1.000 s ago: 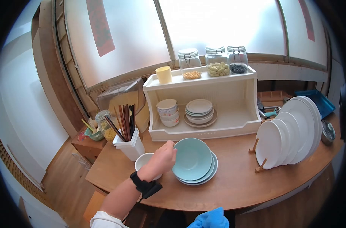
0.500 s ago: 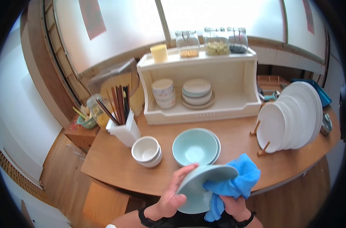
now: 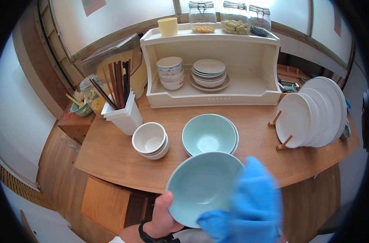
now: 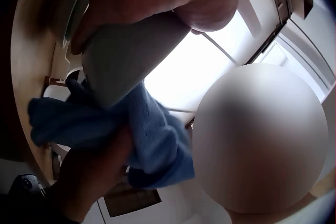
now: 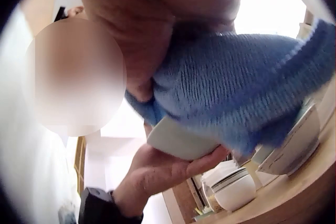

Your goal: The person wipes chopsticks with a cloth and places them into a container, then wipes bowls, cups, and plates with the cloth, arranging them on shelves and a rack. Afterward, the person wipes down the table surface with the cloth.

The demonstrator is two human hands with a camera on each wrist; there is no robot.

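Left hand (image 3: pixel 163 217): light-blue bowl (image 3: pixel 202 188) gripped, 8 o'clock | right hand (image 4: pixel 94 171): blue cloth (image 3: pixel 255 202) apparently held | if cloth-snagged, 12-o'clock stacked bowls (image 3: pixel 209 135) could be struck

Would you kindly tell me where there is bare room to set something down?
The table is bare between the stacked blue bowls and white plates; the shelf, between its dish stack and right wall. The chopstick holder and white bowls crowd the left; the held bowl and blue cloth hide part of the near edge.
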